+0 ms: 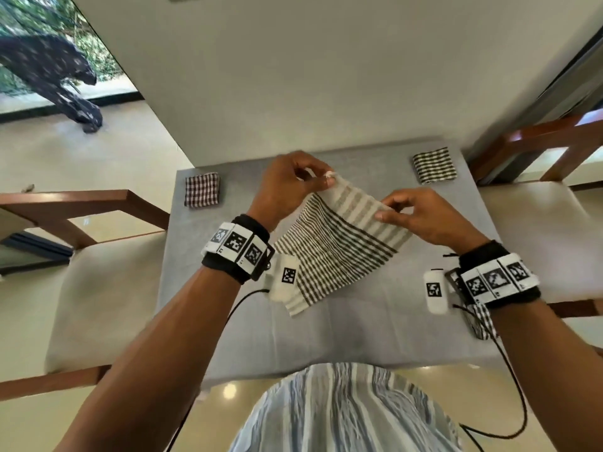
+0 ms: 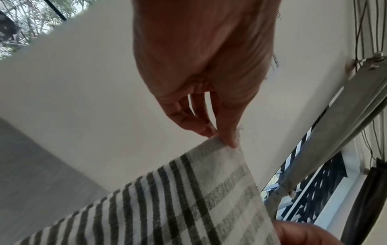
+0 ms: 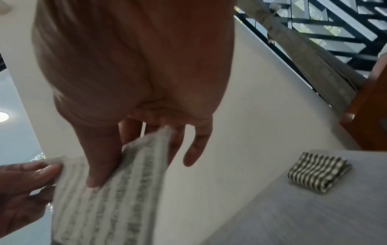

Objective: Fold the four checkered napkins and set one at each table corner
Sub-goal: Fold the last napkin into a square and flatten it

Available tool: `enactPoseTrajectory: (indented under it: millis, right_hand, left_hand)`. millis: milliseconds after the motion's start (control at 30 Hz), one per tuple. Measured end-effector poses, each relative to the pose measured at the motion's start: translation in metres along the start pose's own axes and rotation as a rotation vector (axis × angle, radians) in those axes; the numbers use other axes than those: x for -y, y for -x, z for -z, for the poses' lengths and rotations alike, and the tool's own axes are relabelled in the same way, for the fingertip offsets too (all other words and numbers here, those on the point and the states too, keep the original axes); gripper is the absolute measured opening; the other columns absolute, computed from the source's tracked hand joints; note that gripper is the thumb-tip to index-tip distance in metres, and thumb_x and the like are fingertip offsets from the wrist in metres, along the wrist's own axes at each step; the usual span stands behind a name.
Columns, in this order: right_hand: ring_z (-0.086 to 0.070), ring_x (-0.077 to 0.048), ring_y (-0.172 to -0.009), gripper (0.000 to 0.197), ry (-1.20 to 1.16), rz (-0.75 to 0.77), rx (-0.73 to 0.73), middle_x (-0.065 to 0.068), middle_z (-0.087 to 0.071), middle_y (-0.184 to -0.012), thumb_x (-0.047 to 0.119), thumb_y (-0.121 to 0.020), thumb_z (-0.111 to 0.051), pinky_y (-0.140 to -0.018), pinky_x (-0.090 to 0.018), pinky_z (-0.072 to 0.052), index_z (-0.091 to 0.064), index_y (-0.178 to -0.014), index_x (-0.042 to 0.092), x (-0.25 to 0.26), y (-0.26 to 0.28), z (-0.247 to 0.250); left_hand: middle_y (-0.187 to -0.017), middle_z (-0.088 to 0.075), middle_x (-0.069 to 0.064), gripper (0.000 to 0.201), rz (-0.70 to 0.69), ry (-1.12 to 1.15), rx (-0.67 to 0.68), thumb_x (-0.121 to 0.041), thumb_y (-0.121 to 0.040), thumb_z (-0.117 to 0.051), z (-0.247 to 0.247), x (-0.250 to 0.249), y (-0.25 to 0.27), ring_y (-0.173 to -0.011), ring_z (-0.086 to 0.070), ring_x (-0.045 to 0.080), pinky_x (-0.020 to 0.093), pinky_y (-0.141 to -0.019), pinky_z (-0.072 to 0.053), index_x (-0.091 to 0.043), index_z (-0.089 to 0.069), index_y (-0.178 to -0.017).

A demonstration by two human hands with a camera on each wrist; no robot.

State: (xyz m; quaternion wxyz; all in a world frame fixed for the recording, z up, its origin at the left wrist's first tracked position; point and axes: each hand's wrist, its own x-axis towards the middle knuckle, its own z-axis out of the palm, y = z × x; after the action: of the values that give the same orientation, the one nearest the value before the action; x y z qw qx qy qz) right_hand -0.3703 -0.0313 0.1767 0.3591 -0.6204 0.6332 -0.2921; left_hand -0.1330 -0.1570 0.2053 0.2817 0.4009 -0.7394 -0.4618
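Two bare forearms, no sleeves. On each wrist a black fabric band: left wrist band point(image 1: 236, 252), right wrist band point(image 1: 499, 278). Around each band a white strap printed with a row of square black-and-white coded markers. Beside each band, on the inner side, a small white capsule-shaped unit bearing one more coded marker: left unit point(image 1: 284, 278), right unit point(image 1: 435, 291). A dark metal bracket between band and unit. Thin black cable point(image 1: 509, 380) looping down from the right wrist; another trailing under the left forearm. Over the torso a crinkled garment point(image 1: 342, 409) striped pale blue, grey and white.
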Motion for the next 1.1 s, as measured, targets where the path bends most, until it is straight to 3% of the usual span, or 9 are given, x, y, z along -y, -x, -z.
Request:
enactPoseTrajectory:
  millis: [100,167,267,433,567,800,900,967,1100]
  right_hand:
    - [-0.063,-0.015,-0.083,0.005,0.076,0.034,-0.110,0.011,-0.064,-0.086,0.024,-0.087,-0.072,-0.077,-0.026,-0.049,-0.068,-0.089,0.025,0.009,-0.019,0.021]
    - [-0.061,-0.020,-0.084,0.007,0.137,0.060,-0.207,0.007,-0.061,-0.086,0.021,-0.088,-0.073,-0.073,-0.014,-0.044,-0.067,-0.090,0.023,0.017,-0.036,0.038]
    - [-0.056,-0.010,-0.082,0.012,0.234,0.114,-0.334,0.004,-0.062,-0.092,0.024,-0.088,-0.073,-0.070,-0.004,-0.038,-0.070,-0.098,0.020,0.035,-0.058,0.068]
    - [-0.053,0.001,-0.086,0.023,0.313,0.201,-0.483,0.003,-0.064,-0.096,0.027,-0.088,-0.073,-0.071,-0.001,-0.035,-0.074,-0.103,0.010,0.069,-0.082,0.111]
    - [-0.054,0.001,-0.079,0.023,0.331,0.262,-0.519,0.004,-0.064,-0.096,0.028,-0.089,-0.072,-0.073,-0.004,-0.038,-0.074,-0.104,0.011,0.084,-0.086,0.125]
    - [-0.059,0.005,-0.085,0.015,0.278,0.220,-0.371,0.006,-0.069,-0.096,0.023,-0.091,-0.070,-0.077,-0.006,-0.039,-0.074,-0.102,0.015,0.067,-0.063,0.085]
    - [-0.061,-0.001,-0.089,0.012,0.250,0.156,-0.217,0.009,-0.069,-0.097,0.022,-0.091,-0.069,-0.079,-0.005,-0.040,-0.072,-0.103,0.021,0.048,-0.040,0.048]
    - [-0.062,-0.001,-0.086,0.011,0.233,0.146,-0.106,0.010,-0.069,-0.097,0.023,-0.092,-0.067,-0.078,-0.007,-0.042,-0.070,-0.103,0.022,0.031,-0.021,0.017]
    - [-0.065,-0.002,-0.087,0.011,0.160,0.097,0.065,0.011,-0.071,-0.097,0.022,-0.093,-0.068,-0.079,-0.021,-0.051,-0.071,-0.103,0.022,-0.003,0.015,-0.045]
  left_hand:
    - [-0.094,-0.074,0.001,0.018,-0.001,0.045,-0.080,-0.023,-0.075,-0.084,0.016,-0.013,-0.022,-0.085,-0.070,0.021,0.041,-0.082,-0.059,-0.014,-0.078,-0.089]
    - [-0.091,-0.075,0.005,0.018,-0.039,0.091,-0.110,-0.021,-0.075,-0.084,0.025,-0.025,-0.036,-0.082,-0.072,0.022,0.039,-0.080,-0.060,-0.010,-0.078,-0.088]
    - [-0.083,-0.074,0.008,0.014,-0.071,0.169,-0.142,-0.011,-0.079,-0.080,0.035,-0.045,-0.058,-0.074,-0.070,0.012,0.026,-0.071,-0.057,-0.002,-0.076,-0.089]
    - [-0.088,-0.073,0.014,0.018,-0.102,0.283,-0.176,-0.015,-0.076,-0.082,0.052,-0.064,-0.091,-0.086,-0.071,0.030,0.048,-0.083,-0.060,-0.002,-0.076,-0.087]
    - [-0.090,-0.071,0.014,0.017,-0.131,0.317,-0.174,-0.008,-0.080,-0.079,0.056,-0.071,-0.095,-0.084,-0.070,0.025,0.040,-0.080,-0.061,0.003,-0.073,-0.091]
    - [-0.087,-0.074,0.008,0.016,-0.091,0.223,-0.156,-0.013,-0.081,-0.079,0.052,-0.033,-0.051,-0.075,-0.069,0.017,0.036,-0.070,-0.060,-0.003,-0.075,-0.094]
    - [-0.088,-0.074,0.010,0.017,-0.033,0.126,-0.115,-0.014,-0.080,-0.080,0.046,0.002,-0.012,-0.080,-0.069,0.020,0.041,-0.076,-0.058,-0.005,-0.075,-0.093]
    - [-0.092,-0.074,0.006,0.018,0.007,0.013,-0.047,-0.017,-0.080,-0.079,0.042,0.026,0.019,-0.086,-0.069,0.018,0.035,-0.081,-0.056,-0.007,-0.075,-0.094]
    - [-0.091,-0.073,-0.009,0.015,0.108,-0.109,0.124,-0.024,-0.081,-0.078,0.034,0.073,0.081,-0.082,-0.068,0.006,0.020,-0.074,-0.056,-0.016,-0.075,-0.094]
